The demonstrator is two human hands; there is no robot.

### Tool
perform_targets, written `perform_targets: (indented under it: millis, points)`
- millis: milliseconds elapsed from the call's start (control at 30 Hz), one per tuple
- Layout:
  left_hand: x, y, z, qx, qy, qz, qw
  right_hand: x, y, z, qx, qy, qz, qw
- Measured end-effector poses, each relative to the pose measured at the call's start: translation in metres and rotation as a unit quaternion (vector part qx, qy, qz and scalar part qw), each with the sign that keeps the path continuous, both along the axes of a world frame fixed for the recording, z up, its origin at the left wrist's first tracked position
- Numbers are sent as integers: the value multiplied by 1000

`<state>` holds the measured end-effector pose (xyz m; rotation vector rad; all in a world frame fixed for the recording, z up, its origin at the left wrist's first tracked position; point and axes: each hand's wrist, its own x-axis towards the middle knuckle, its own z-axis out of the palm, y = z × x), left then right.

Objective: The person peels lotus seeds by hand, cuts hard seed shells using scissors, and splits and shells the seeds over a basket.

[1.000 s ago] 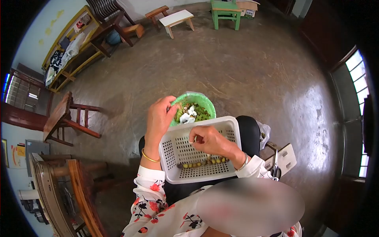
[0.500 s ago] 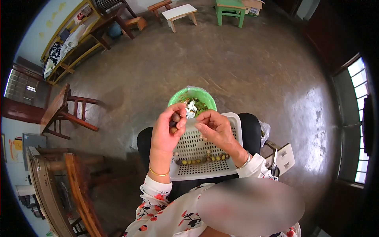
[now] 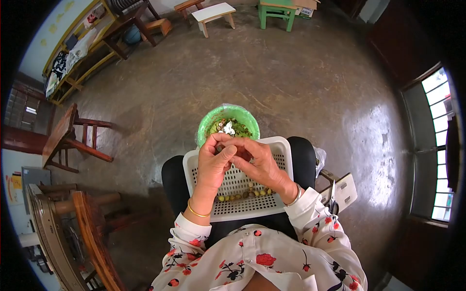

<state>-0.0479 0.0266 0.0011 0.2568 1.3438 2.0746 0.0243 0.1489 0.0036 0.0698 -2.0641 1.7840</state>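
My left hand [image 3: 212, 162] is closed over the basket's far edge, around small round brown nut-like pieces [image 3: 219, 149] that are mostly hidden by the fingers. Against it my right hand [image 3: 259, 162] is bent inward, its fingertips pinched at the left fingers; what they grip is hidden. Below both hands a white perforated plastic basket [image 3: 248, 213] rests on my lap. A row of small yellow-brown round pieces [image 3: 245, 195] lies across its near part. Just beyond the hands stands a green basin [image 3: 206, 127] lined with clear plastic, holding green and brown scraps and white crumpled bits.
Scissors [image 3: 333, 203] lie on a small stool [image 3: 345, 194] at my right, near a clear plastic bag [image 3: 319, 159]. Wooden chairs [image 3: 73, 136] and a table [image 3: 94, 237] stand to the left. A white-topped bench [image 3: 213, 12] and a green stool [image 3: 276, 12] are at the back.
My hands, apart half a second ago, have come together. The right fingers now meet the left, and the brown pieces in the left hand have become mostly covered. The view shifted slightly.
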Motion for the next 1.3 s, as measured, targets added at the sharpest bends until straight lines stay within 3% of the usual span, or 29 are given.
perform_targets:
  millis: [67, 233, 400, 467, 533, 600, 700, 833, 900, 1000, 1300]
  points:
    - [-1, -2, 0, 16, -7, -1, 1000, 0, 1, 3, 46, 18, -6, 999]
    - [-3, -3, 8, 26, -38, 17, 999, 2, 6, 2, -204, -111, 101, 967]
    - [-2, -5, 3, -17, 50, 59, 997, -1, 5, -5, -224, -82, 110, 965]
    - [-5, -10, 3, -8, 39, 54, 998, 1, 10, -3, -218, -124, 108, 962]
    - [-5, -12, 4, 0, 30, 48, 998, -1, 7, -6, -221, -94, 100, 966]
    - [-2, -11, 10, -74, 135, -3, 988, -2, 5, -5, -227, -62, 90, 968]
    - [-1, -10, 16, -95, 197, -9, 976, -1, 5, 1, -187, -61, 61, 979]
    - [-4, -12, 11, -100, 210, 0, 973, -1, 10, -5, -231, -108, 72, 964]
    - [-4, -10, 10, -173, 414, 67, 891, -1, 13, -8, -266, -119, 89, 952]
    - [-1, -6, 6, -168, 480, 122, 853, -1, 15, -9, -345, -171, 120, 915]
    - [0, -4, 7, -165, 491, 97, 850, 0, 15, -8, -319, -150, 89, 931]
